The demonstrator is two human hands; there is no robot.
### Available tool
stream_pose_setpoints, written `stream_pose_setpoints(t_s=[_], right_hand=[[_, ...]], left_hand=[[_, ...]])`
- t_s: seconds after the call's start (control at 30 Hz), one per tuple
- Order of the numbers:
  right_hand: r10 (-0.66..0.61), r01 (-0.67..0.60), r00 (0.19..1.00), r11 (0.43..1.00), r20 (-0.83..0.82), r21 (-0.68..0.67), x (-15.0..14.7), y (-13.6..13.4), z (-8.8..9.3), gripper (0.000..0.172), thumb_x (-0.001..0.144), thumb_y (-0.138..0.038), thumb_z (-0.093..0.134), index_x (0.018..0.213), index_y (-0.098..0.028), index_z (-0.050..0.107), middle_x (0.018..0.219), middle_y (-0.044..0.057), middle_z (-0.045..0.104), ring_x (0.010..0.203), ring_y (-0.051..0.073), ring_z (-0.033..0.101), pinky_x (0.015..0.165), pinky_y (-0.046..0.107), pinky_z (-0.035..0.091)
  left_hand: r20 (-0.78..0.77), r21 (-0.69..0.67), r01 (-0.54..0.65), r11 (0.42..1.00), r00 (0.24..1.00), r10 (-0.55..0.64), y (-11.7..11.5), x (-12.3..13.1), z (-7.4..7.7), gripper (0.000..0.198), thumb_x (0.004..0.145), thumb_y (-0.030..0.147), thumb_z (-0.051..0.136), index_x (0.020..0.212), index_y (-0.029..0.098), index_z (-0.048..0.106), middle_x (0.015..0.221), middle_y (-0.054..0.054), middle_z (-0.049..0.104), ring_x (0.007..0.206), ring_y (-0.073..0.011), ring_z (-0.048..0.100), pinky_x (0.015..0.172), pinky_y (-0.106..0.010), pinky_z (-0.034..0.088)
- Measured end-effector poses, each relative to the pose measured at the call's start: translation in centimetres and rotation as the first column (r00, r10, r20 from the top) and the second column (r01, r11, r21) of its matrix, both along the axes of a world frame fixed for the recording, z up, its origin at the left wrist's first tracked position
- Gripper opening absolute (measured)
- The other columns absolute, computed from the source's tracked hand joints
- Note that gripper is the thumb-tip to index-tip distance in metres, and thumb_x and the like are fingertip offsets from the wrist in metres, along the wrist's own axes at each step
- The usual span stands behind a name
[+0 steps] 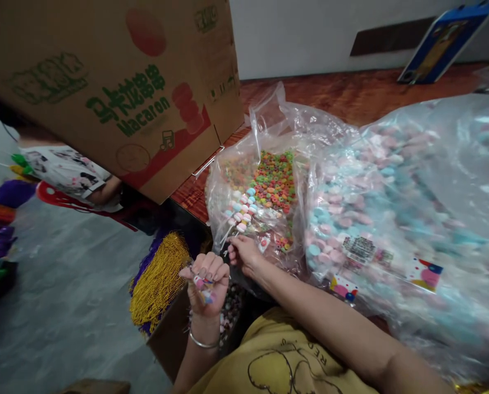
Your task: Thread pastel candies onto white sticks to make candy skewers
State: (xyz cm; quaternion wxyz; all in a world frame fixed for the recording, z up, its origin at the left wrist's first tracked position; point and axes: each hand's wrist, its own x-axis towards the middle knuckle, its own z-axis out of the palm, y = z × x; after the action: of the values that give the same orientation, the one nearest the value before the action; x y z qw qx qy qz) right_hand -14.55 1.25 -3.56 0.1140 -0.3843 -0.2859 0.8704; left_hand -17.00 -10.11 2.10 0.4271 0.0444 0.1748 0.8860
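Note:
My left hand [206, 282] is closed around a small bunch of pastel candy lollipops [203, 287], palm turned toward me, a thin bangle on the wrist. My right hand [244, 254] pinches the thin stick of a lollipop at the mouth of an open clear plastic bag [228, 186]. That bag holds colourful ring-shaped candies [275, 178] and a cluster of pink and blue lollipops on sticks [242, 210]. The two hands are close together, just in front of the bag.
A large sealed bag of pink and blue candies [392, 219] lies on the wooden table [351, 96] to the right. A tilted "Macaron" cardboard box [125, 93] looms at upper left. Gold bead strands [160, 279] hang by a carton below; another person's arm [104, 191] shows at left.

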Motion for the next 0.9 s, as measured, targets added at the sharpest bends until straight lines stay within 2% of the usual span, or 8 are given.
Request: stream_pose_setpoints(t_s=[0.1,0.27,0.33,0.4,0.47,0.57,0.63,0.9], right_hand=[[-0.051,0.041,0.997,0.985,0.059,0.166,3.0,0.0,0.9,0.019,0.094,-0.032,0.063,0.082,-0.018,0.064,0.048,-0.01,0.043,0.038,0.007,0.037,0.035,0.018,0.029],[-0.013,-0.022,0.996,0.915,0.086,0.403,11.9,1.7,4.1,0.027,0.088,-0.043,0.066,0.074,-0.021,0.063,0.058,-0.003,0.062,0.049,0.013,0.054,0.044,0.022,0.04],[0.012,-0.132,0.984,0.717,0.177,0.685,16.3,2.3,5.2,0.033,0.094,-0.049,0.058,0.076,-0.022,0.064,0.06,-0.001,0.064,0.052,0.015,0.057,0.051,0.025,0.046],[-0.175,-0.14,0.954,0.461,0.244,0.877,20.5,2.8,5.8,0.031,0.096,-0.047,0.056,0.091,-0.021,0.072,0.081,0.004,0.075,0.072,0.019,0.067,0.066,0.027,0.053],[-0.284,-0.188,0.92,0.284,0.269,0.94,24.4,2.9,5.9,0.03,0.097,-0.044,0.055,0.1,-0.022,0.076,0.092,0.006,0.078,0.082,0.021,0.071,0.074,0.027,0.055],[-0.298,-0.255,0.916,0.091,0.27,0.963,28.6,2.6,6.0,0.027,0.099,-0.039,0.055,0.104,-0.025,0.077,0.09,0.004,0.078,0.079,0.02,0.072,0.071,0.025,0.056],[-0.312,-0.252,0.918,0.02,0.246,0.967,30.3,2.2,6.2,0.026,0.1,-0.035,0.054,0.103,-0.026,0.077,0.089,0.004,0.079,0.077,0.019,0.074,0.067,0.023,0.056],[-0.364,-0.219,0.915,-0.087,0.173,0.972,33.4,1.1,7.0,0.022,0.101,-0.029,0.054,0.104,-0.024,0.075,0.087,0.004,0.079,0.072,0.017,0.076,0.066,0.021,0.059]], left_hand=[[-0.002,-0.023,0.018,1.0,1.0,-0.018,0.8,0.2,-0.2,0.062,0.075,0.036,0.09,0.063,0.019,0.031,0.059,0.008,0.029,0.051,-0.0056,0.031,0.05,-0.017,0.037],[0.081,-0.078,0.122,0.99,0.99,-0.115,3.7,1.8,-0.2,0.064,0.062,0.039,0.098,0.064,0.019,0.037,0.062,0.009,0.031,0.053,-0.0055,0.035,0.053,-0.019,0.039],[0.116,-0.106,0.152,0.983,0.983,-0.139,5.3,2.5,-0.3,0.063,0.057,0.037,0.1,0.063,0.019,0.04,0.062,0.008,0.035,0.054,-0.0056,0.038,0.053,-0.019,0.04],[0.141,-0.138,0.17,0.976,0.979,-0.15,7.0,3.2,-0.6,0.059,0.057,0.037,0.1,0.064,0.018,0.044,0.063,0.007,0.042,0.055,-0.0064,0.042,0.054,-0.021,0.042],[0.168,-0.194,0.188,0.963,0.973,-0.157,8.6,4.0,-1.1,0.05,0.065,0.039,0.096,0.065,0.018,0.05,0.064,0.006,0.049,0.056,-0.0078,0.047,0.056,-0.023,0.044],[0.219,-0.282,0.246,0.927,0.958,-0.188,10.6,5.6,-1.5,0.042,0.075,0.041,0.089,0.065,0.018,0.055,0.063,0.004,0.054,0.057,-0.0102,0.051,0.057,-0.025,0.047],[0.254,-0.297,0.294,0.909,0.941,-0.221,11.6,6.8,-1.5,0.039,0.075,0.037,0.089,0.064,0.018,0.058,0.062,0.003,0.057,0.057,-0.0111,0.054,0.059,-0.026,0.048],[0.252,-0.306,0.395,0.866,0.911,-0.327,13.2,10.9,-0.1,0.035,0.07,0.027,0.093,0.065,0.017,0.06,0.062,0.005,0.06,0.06,-0.0109,0.06,0.064,-0.025,0.052]])
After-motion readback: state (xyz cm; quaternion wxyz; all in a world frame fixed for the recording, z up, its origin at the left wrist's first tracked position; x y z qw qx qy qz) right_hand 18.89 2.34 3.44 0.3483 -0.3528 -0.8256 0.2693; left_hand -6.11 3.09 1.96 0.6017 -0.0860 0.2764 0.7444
